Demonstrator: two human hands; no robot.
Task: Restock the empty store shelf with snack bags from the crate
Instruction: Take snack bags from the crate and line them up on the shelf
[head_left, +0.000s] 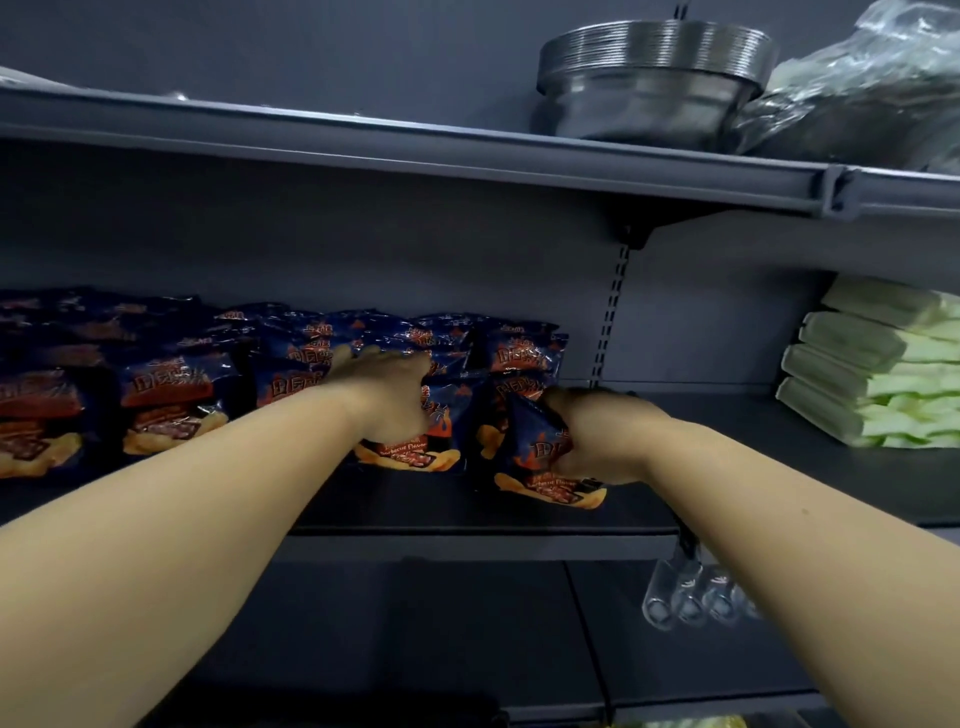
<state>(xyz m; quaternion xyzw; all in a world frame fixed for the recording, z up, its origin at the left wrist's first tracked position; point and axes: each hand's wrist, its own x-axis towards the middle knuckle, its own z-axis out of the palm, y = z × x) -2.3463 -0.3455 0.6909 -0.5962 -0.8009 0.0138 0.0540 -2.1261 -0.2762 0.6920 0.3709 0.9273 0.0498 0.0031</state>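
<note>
Both arms are stretched into the middle shelf (467, 499) at centre frame, and this looks like the placing step. The right hand (597, 436) is clamped round a dark blue barbecue chip bag (545, 467), holding it at the right end of the row, its lower edge just above or on the shelf board; I cannot tell which. The left hand (389, 384) lies with fingers fairly straight on the upper part of the neighbouring bag (415, 447), pressing or steadying it. The row of snack bags (171, 400) runs off toward the left edge of the frame.

Next call: set that bag upright beside its neighbour, let go, then back for more, since bare shelf remains to the right.

The crate is out of sight. The fingertips are blurred and partly buried among bags. Lower right, some clear items hang under the shelf, too smeared to name.
</note>
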